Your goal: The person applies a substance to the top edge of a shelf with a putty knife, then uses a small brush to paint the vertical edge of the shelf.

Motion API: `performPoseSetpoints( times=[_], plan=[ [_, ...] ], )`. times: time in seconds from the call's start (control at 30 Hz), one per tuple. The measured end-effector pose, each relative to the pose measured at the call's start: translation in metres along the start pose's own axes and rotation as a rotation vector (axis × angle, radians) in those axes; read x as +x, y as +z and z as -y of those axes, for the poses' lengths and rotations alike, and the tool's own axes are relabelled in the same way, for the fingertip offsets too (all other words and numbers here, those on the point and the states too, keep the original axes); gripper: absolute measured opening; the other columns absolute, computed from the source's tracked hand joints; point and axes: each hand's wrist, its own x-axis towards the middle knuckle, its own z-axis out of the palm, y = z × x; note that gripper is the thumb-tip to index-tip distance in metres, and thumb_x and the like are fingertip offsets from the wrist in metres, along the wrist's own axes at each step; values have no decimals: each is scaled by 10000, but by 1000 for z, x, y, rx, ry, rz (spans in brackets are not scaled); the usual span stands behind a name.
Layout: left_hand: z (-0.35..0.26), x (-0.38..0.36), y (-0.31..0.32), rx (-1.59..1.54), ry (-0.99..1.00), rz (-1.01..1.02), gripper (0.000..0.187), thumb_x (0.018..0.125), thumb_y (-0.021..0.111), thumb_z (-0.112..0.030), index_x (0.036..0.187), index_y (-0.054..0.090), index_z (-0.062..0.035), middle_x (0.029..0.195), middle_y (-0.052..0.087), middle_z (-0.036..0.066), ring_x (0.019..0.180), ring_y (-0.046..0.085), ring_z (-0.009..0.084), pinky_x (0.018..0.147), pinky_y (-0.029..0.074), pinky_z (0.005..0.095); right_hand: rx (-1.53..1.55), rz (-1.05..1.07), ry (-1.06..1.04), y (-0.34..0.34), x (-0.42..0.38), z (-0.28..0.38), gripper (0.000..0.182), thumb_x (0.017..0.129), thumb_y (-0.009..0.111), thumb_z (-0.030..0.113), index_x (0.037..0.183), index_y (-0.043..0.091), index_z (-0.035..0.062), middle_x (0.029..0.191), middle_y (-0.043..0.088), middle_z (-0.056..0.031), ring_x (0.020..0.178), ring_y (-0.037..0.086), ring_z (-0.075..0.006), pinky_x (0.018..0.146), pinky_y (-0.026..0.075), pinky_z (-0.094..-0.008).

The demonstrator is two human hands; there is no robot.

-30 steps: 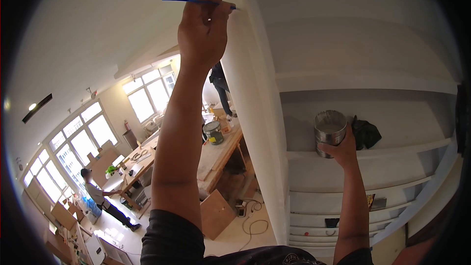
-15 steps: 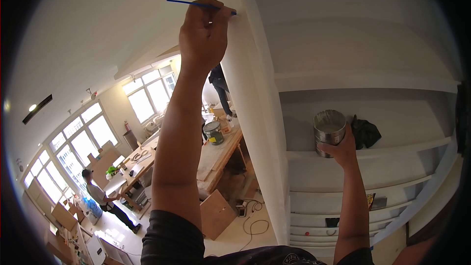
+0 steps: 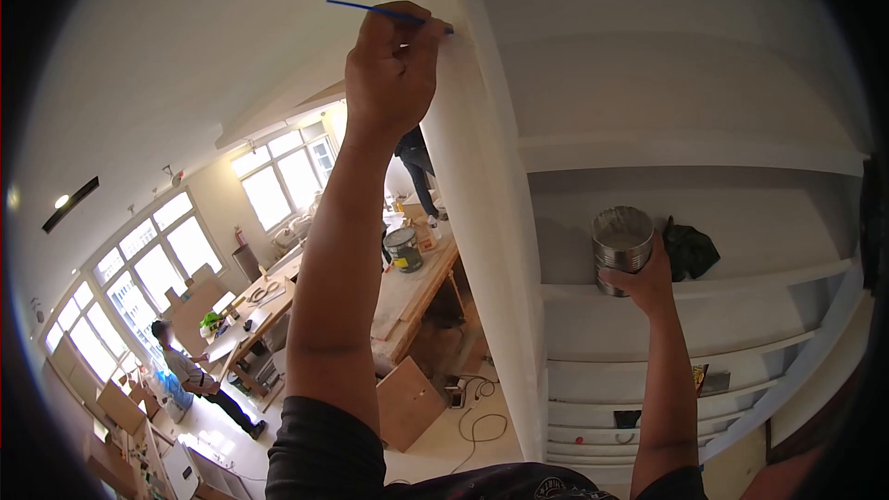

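Note:
My left hand (image 3: 394,69) is raised high, its fingers pinched around a thin blue-handled paintbrush (image 3: 356,6). The brush's tip end is at the rounded white edge panel (image 3: 482,185) of a shelf unit; whether it touches cannot be made out. Lower on the right, my right hand (image 3: 645,278) wraps around an open ribbed metal can (image 3: 622,236) with pale residue on its inner wall. The can is upright, at the front of a white shelf (image 3: 741,285). Beside it lies a crumpled dark cloth or bag (image 3: 690,250).
Below on the left, a wooden workbench (image 3: 407,310) carries a paint bucket (image 3: 403,248). A person (image 3: 190,375) stands at another table further left, and another person's legs (image 3: 419,176) show behind the panel. A board (image 3: 409,405) and cable (image 3: 477,426) are on the floor.
My left hand and the paintbrush have shifted slightly right and down along the white panel. My right hand and the can stay put. The far-left person has changed posture.

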Motion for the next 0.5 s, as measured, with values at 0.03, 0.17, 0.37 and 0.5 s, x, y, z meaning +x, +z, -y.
performPoseSetpoints(
  times=[0.03,0.17,0.37,0.5],
  plan=[
    [0,0,0,0,-7,-20,189,1037,697,-121,1135,580,-9,968,791,109,930,766,178,865,603,319,-4,1,1,0,0,1,1085,563,970,343,1469,470,13,1311,682,-181,1175,705,-324,1005,585,-423],
    [-2,-7,-4,77,-40,20,197,1041,694,-136,1136,580,-6,989,791,117,939,769,185,867,606,322,-10,0,8,-1,0,1,1095,563,972,343,1474,463,11,1318,679,-183,1180,704,-326,1003,587,-425],
    [0,-9,0,2,20,17,207,1045,689,-137,1143,574,5,988,786,134,948,775,191,861,618,320,-21,2,17,-1,0,0,1108,560,973,345,1482,456,13,1330,671,-184,1187,700,-328,1009,584,-433],
    [6,2,0,55,56,-23,206,1050,679,-135,1148,572,12,980,782,137,946,777,191,849,642,318,-11,16,36,-1,0,7,1111,555,972,343,1484,457,16,1325,673,-180,1189,698,-327,1016,581,-434]
  ],
)
